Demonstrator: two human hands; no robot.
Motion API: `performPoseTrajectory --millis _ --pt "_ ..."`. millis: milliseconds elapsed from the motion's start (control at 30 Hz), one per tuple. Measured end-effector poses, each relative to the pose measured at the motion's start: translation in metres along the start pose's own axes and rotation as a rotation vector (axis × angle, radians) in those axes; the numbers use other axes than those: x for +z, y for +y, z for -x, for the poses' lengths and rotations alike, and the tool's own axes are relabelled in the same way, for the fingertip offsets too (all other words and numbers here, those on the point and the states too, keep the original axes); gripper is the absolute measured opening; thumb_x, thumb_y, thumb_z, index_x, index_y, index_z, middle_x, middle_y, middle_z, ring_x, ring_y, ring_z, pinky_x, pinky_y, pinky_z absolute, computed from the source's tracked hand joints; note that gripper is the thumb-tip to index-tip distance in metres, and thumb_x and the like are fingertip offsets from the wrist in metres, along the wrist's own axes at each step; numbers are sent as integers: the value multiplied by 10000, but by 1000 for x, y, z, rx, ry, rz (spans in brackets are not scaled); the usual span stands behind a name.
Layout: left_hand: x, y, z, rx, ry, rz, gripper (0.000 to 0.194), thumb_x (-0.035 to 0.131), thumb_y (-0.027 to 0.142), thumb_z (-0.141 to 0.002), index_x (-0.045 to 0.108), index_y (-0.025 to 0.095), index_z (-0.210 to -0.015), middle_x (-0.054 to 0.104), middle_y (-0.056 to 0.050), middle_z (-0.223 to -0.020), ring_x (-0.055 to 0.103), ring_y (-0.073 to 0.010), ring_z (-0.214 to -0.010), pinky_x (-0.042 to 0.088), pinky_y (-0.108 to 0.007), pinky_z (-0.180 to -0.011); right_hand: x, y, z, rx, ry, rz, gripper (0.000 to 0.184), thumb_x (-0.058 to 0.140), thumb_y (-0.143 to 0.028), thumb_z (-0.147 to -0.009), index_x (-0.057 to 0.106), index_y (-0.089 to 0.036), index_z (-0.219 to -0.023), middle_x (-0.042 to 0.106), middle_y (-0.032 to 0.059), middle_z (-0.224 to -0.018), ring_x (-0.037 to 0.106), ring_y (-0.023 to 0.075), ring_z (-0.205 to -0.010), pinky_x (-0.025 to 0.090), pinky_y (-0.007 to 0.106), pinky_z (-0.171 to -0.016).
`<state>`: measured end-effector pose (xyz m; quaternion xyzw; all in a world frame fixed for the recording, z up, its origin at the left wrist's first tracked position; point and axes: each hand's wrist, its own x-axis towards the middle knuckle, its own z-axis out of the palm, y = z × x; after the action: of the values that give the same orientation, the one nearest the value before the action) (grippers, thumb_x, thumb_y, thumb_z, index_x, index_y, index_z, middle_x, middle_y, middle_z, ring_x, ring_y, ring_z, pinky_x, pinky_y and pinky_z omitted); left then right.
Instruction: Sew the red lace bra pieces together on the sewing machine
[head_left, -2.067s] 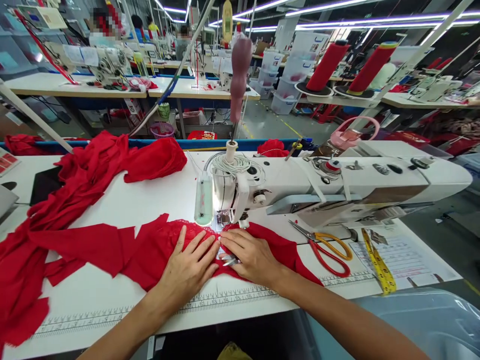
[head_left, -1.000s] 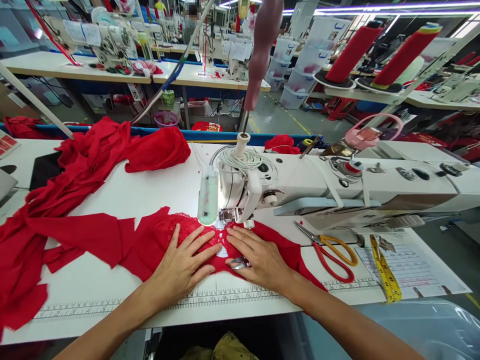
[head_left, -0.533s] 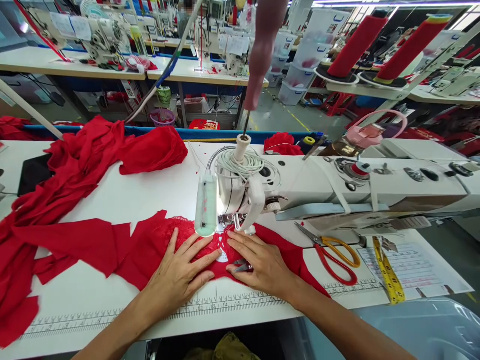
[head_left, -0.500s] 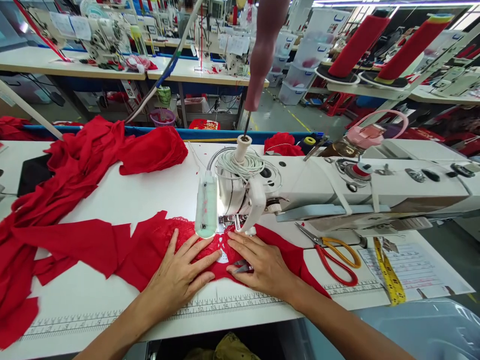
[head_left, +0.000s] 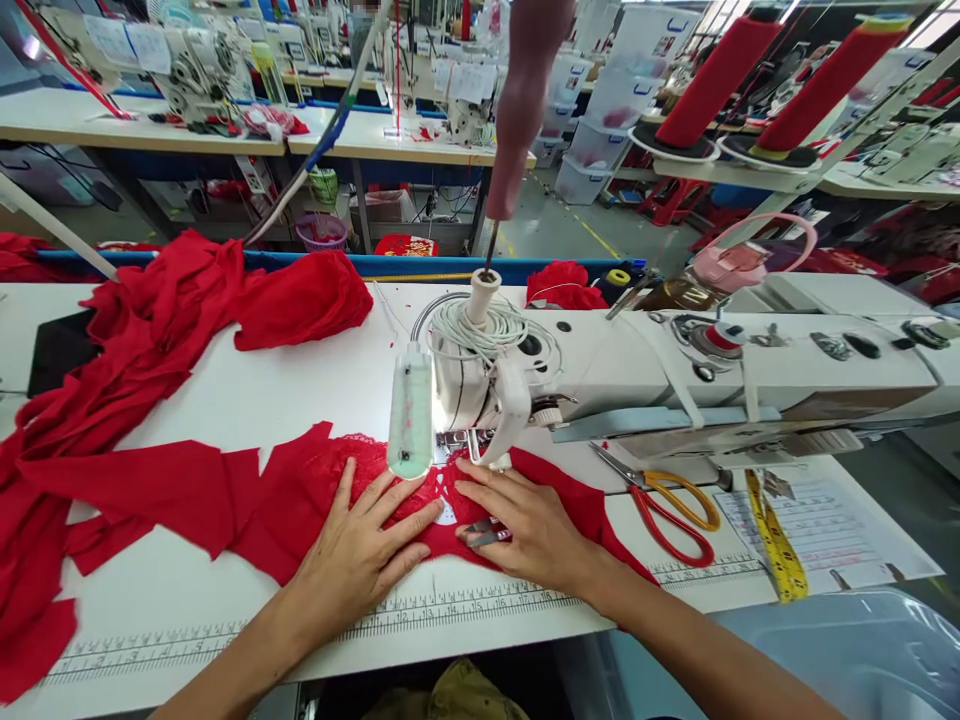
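Observation:
My left hand (head_left: 371, 535) lies flat with fingers spread on red lace fabric (head_left: 360, 455), left of the sewing machine's presser foot (head_left: 454, 440). My right hand (head_left: 529, 520) presses the red fabric just right of the foot, fingertips close to it. Thread snips (head_left: 489, 532) are tucked under that palm, held by the thumb side, blades pointing left. Between the hands a small opening in the fabric shows white beneath. The white sewing machine (head_left: 600, 360) stands behind, its lamp (head_left: 411, 415) hanging beside the needle area. The needle itself is too small to make out.
Scissors (head_left: 664, 505) with red and orange handles, a yellow tape measure (head_left: 776, 540) and a printed sheet (head_left: 840, 530) lie at right. A long heap of red cloth (head_left: 157, 330) covers the left side. A ruler strip (head_left: 450, 605) runs along the front edge.
The head view has shifted since the earliest frame. My right hand has shifted slightly right, widening the gap between the hands, and the snips have turned a little in it. My left hand stays flat.

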<state>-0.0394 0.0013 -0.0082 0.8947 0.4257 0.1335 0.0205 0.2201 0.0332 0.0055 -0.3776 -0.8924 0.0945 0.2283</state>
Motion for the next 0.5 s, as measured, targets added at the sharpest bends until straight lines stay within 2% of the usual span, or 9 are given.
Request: performPoseTrajectory --millis 133,200,367,500 --pt "-1 2 -1 24 14 -34 430 492 381 -1003 496 345 -1432 492 -50 -1510 469 -323 -1345 155 -684 -1156 -11 -3 -5 125 63 -95 271 578 -250 -935 667 -235 -1190 756 49 -968 695 184 -857 578 290 -760" --pt "-2 4 -1 36 33 -54 440 491 374 -1004 490 305 -1439 494 -58 -1509 461 -326 -1354 157 -679 -1162 -13 -5 -8 122 52 -142 254 551 -169 -917 681 -236 -1124 741 21 -872 669 154 -772 544 251 -692" --pt "-3 9 -3 86 113 -33 467 497 308 -1007 473 109 -1430 592 -124 -1407 464 -274 -1371 206 -561 -1210 -11 -11 -19 -74 -114 -8 475 507 -1 -708 670 -215 -1099 692 37 -1028 611 178 -895 452 244 -606" --pt "-2 11 -4 94 148 -2 413 513 297 -999 540 96 -1359 635 -142 -1341 499 -267 -1348 214 -541 -1215 -4 -12 -25 -121 -196 105 475 524 -12 -671 655 -197 -1088 685 34 -1040 575 186 -881 434 263 -604"
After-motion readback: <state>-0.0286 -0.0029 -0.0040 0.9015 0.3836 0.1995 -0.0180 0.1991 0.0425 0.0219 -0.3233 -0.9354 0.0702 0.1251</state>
